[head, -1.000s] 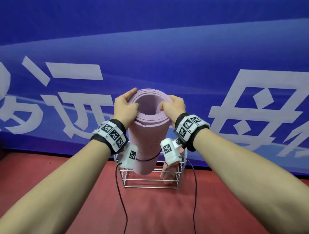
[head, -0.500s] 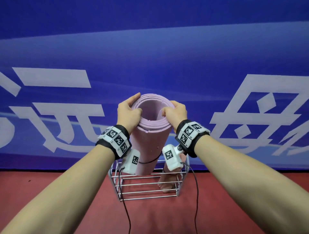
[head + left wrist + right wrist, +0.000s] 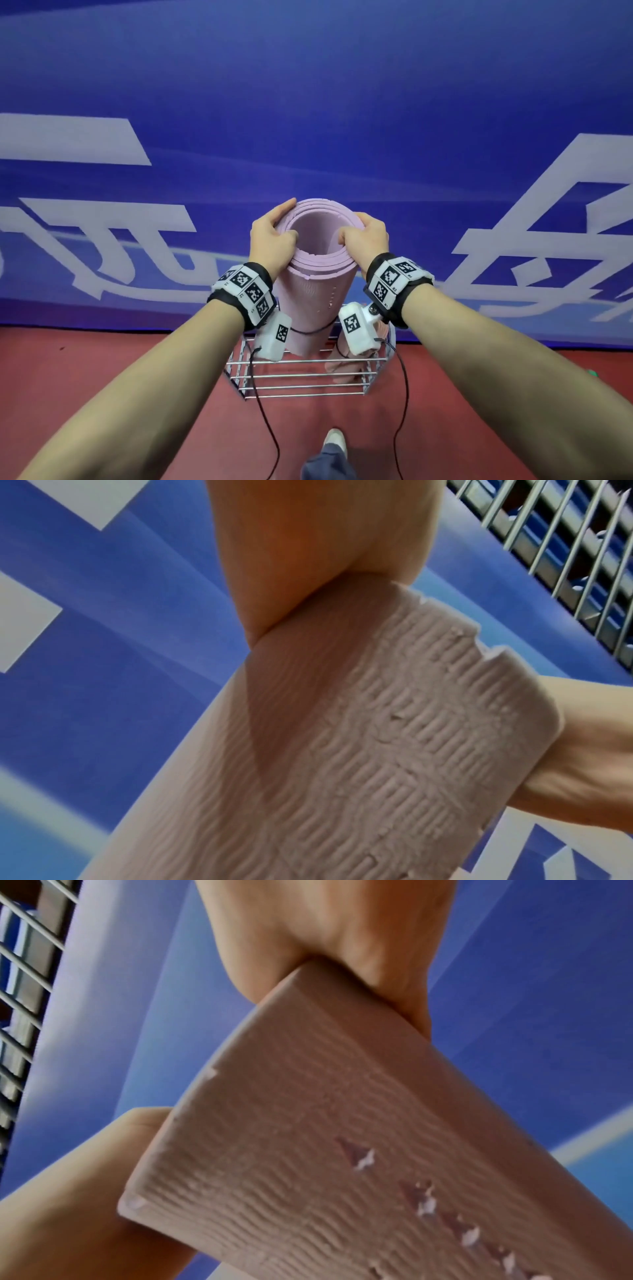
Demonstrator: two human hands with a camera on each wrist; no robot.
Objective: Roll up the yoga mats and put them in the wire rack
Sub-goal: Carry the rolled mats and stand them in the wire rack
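We hold the rolled pink mat [image 3: 313, 291] upright by its top rim, left hand [image 3: 270, 236] and right hand [image 3: 366, 236] each gripping it, thumbs inside the coil. Its lower end sits in the wire rack [image 3: 305, 380], beside another roll [image 3: 346, 363]. Best we lower it straight, squeezing evenly so the coil stays tight.

Even, bright light throughout — the head view is sharp but bowed at its edges; both wrist views are soft and blurred.
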